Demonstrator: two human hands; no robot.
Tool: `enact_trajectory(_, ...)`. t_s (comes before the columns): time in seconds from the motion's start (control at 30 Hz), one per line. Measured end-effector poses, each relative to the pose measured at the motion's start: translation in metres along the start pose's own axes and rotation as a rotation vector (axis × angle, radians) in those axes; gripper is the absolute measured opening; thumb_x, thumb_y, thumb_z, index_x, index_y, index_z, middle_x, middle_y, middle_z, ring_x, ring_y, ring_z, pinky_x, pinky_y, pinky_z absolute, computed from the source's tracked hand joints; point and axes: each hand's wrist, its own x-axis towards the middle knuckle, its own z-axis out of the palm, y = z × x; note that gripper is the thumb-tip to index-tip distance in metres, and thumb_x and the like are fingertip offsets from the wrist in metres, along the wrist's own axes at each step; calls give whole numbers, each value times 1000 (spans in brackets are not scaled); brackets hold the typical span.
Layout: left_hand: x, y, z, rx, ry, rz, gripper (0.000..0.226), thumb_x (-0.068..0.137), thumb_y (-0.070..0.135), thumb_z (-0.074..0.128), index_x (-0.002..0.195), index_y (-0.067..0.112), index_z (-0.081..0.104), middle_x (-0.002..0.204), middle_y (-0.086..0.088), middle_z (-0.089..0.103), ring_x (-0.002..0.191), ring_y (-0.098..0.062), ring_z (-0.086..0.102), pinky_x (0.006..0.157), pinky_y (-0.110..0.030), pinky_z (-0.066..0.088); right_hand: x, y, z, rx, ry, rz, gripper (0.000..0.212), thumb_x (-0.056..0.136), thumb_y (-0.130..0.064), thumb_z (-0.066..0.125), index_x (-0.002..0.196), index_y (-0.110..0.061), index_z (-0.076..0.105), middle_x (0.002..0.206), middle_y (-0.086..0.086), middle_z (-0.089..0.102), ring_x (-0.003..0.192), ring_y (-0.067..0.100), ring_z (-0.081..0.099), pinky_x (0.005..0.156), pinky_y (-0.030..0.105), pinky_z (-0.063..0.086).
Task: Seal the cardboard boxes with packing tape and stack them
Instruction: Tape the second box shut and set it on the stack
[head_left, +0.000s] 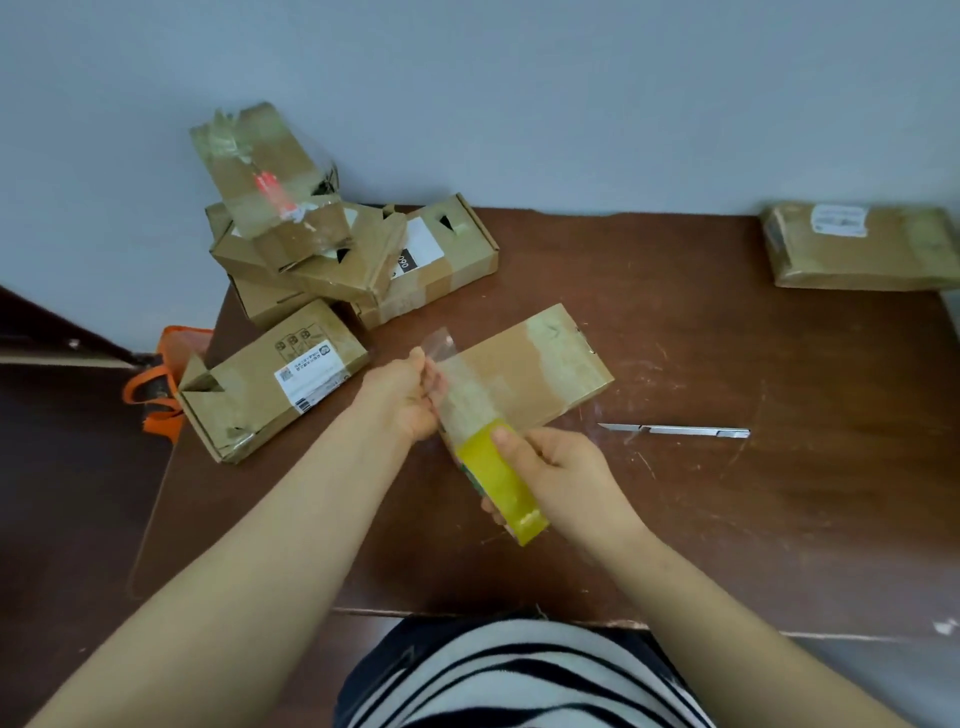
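The left hand (410, 397) pinches the free end of a clear strip of packing tape (460, 387) between thumb and fingers. The right hand (563, 467) grips a yellow roll of packing tape (501, 483), with the thumb on the outer face and the fingers curled round the far side. The strip runs stretched between the two hands, over the near-left end of a flat brown cardboard box (540, 358). Whether the strip touches the box surface cannot be determined.

The box lies slanted at the centre of the dark brown wooden desk (753, 519). A silver utility knife (675, 430) lies on the desk just right of the right hand, untouched, blade tip toward the hand.

Step in hand, as judged: drawing out a length of tape to seal this box. The next move calls for lowering the strip onto the box seam, pressing it flat, then freeing one hand to take the knife and cut the strip from the roll.

To the left lies a long brown cardboard box with a white label (270, 379). Beyond it, a loose pile of brown cardboard boxes (441, 260) sits at the far-left corner. A flat brown taped parcel (862, 254) rests at the far right. Orderly stacking appears not yet done.
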Motion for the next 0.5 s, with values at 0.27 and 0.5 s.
enact_trajectory(0.27, 24, 4, 4, 405, 16, 408, 24, 96, 25, 56, 76, 12, 59, 70, 4, 54, 62, -4, 48, 54, -9, 41, 2, 17, -7, -215, 113, -56, 28, 90, -38, 60, 79, -13, 61, 74, 10, 64, 70, 23, 60, 71, 40, 50)
enact_trajectory(0.5, 40, -17, -1, 619, 196, 578, 23, 95, 38, 55, 72, 34, 55, 100, 10, 66, 100, -16, 55, 107, -44, 34, 13, 16, -7, -347, 240, 44, 35, 92, -46, 53, 81, -14, 64, 55, -7, 57, 55, 5, 52, 60, 30, 44)
